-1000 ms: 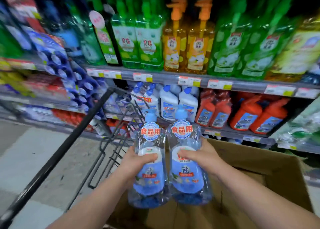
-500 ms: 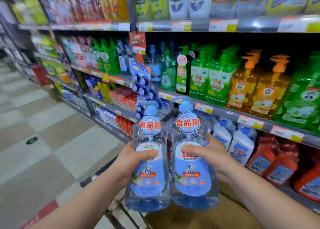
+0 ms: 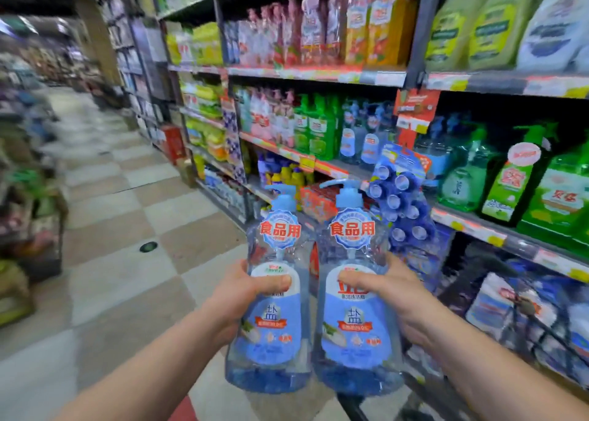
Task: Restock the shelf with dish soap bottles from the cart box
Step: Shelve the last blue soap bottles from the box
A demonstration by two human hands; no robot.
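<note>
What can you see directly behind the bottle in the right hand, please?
Behind the right bottle hangs a strip of blue round items beside the shelf. The right hand wraps its far side; whatever is lower behind it is covered.

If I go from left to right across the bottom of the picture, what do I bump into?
Left hand → left bottle → right bottle → right hand → cart.
</note>
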